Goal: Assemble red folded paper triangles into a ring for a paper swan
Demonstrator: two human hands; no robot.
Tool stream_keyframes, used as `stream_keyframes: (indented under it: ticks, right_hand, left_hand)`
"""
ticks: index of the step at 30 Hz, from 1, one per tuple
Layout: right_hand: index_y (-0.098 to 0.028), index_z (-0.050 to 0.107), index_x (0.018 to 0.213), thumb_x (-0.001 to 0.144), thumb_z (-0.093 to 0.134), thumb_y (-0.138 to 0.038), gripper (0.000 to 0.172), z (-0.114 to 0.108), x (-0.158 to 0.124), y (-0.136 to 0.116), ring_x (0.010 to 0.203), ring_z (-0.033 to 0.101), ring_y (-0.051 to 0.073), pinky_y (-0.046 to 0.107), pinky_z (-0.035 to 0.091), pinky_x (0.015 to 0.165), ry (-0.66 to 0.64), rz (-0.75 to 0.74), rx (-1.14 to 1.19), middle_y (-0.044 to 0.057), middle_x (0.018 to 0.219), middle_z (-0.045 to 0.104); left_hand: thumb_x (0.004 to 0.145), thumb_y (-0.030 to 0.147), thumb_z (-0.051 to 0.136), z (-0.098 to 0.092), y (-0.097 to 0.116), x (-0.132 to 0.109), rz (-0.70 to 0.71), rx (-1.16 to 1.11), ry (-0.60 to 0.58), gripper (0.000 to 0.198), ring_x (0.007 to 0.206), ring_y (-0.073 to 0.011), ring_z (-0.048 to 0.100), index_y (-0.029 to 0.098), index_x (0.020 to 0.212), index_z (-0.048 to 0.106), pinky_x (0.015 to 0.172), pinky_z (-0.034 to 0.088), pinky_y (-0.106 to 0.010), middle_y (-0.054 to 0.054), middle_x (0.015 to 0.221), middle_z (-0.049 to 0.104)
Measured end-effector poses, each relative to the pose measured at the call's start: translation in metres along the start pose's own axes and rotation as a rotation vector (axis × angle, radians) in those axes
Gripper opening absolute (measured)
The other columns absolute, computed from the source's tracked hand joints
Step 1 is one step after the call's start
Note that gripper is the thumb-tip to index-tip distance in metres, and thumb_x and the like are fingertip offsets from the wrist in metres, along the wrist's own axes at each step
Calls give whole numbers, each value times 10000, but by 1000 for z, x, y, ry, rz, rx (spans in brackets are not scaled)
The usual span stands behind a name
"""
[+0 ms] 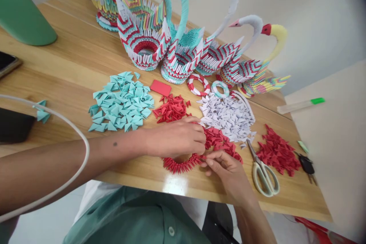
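A ring of red folded paper pieces (pixel 179 167) lies near the table's front edge, its spiky points facing outward. My right hand (pixel 224 166) pinches the right end of this ring between thumb and fingers. Over the ring's far side reaches my left hand (pixel 178 137), back up, with its fingers curled down beside the ring and a heap of loose red paper triangles (pixel 221 143). Whatever is between the left fingertips is hidden. Part of the ring lies out of sight beneath the left hand.
Heaps of blue (pixel 121 101), white (pixel 225 114) and red paper triangles (pixel 277 152) surround my hands. Scissors (pixel 264 177) lie at the right, near keys (pixel 306 164). Several paper swans (pixel 180 65) line the back. A white cable (pixel 82 160) crosses my left forearm in view.
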State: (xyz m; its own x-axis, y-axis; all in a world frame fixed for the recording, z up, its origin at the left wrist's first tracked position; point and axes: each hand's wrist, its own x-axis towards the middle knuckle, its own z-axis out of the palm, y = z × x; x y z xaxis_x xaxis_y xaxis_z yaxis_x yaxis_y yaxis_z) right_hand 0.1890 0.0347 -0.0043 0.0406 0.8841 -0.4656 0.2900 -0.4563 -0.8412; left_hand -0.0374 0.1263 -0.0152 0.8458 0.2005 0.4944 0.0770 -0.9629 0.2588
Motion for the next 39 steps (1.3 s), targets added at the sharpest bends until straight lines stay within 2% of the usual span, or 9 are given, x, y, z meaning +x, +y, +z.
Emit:
stream_keyframes:
  ticks: [7, 14, 21, 26, 33, 39]
  right_hand:
    - [-188, 680, 739, 616, 859, -576, 445, 2, 0, -1, 539, 656, 156, 290, 543, 561, 13, 12, 19, 54, 680, 749]
    - [-189, 678, 798, 700, 819, -563, 411, -2, 0, 8, 599, 687, 157, 264, 525, 588, 0, 5, -26, 42, 732, 747]
    - [-191, 670, 792, 682, 834, -553, 412, -2, 0, 8, 628, 706, 183, 279, 544, 591, -12, 15, 6, 54, 727, 755]
    - [-192, 666, 782, 683, 834, -546, 405, -2, -1, 7, 581, 692, 171, 285, 553, 585, -13, -5, 15, 58, 714, 758]
    - [-193, 674, 762, 648, 844, -573, 432, 0, -2, 5, 601, 707, 190, 292, 564, 573, 14, 4, 22, 61, 693, 752]
    - [-194, 670, 758, 651, 845, -565, 424, 2, -2, 3, 577, 684, 170, 289, 562, 574, 11, 1, 34, 60, 690, 754]
  left_hand:
    - [927, 113, 568, 1, -1, 0, -3, -3, 8, 139, 968, -199, 586, 199, 881, 667, 1000, 406, -392, -31, 934, 709]
    - [945, 132, 544, 2, -2, 0, -4, -12, -12, 152, 988, -201, 580, 206, 882, 661, 1030, 387, -384, -29, 942, 702]
    - [922, 127, 569, 2, -2, -1, -9, -40, -8, 128, 993, -202, 579, 201, 862, 654, 1045, 386, -393, -32, 951, 704]
    - [926, 139, 556, 1, -2, 0, -32, -48, -17, 133, 963, -202, 588, 192, 844, 647, 1026, 400, -384, -38, 937, 693]
    - [878, 111, 604, 4, -2, -1, -15, -26, 29, 121, 926, -201, 599, 201, 813, 651, 969, 427, -379, -32, 902, 701]
    - [917, 120, 576, 7, -1, -1, -27, -30, 2, 136, 954, -195, 602, 198, 846, 661, 1015, 396, -379, -20, 935, 705]
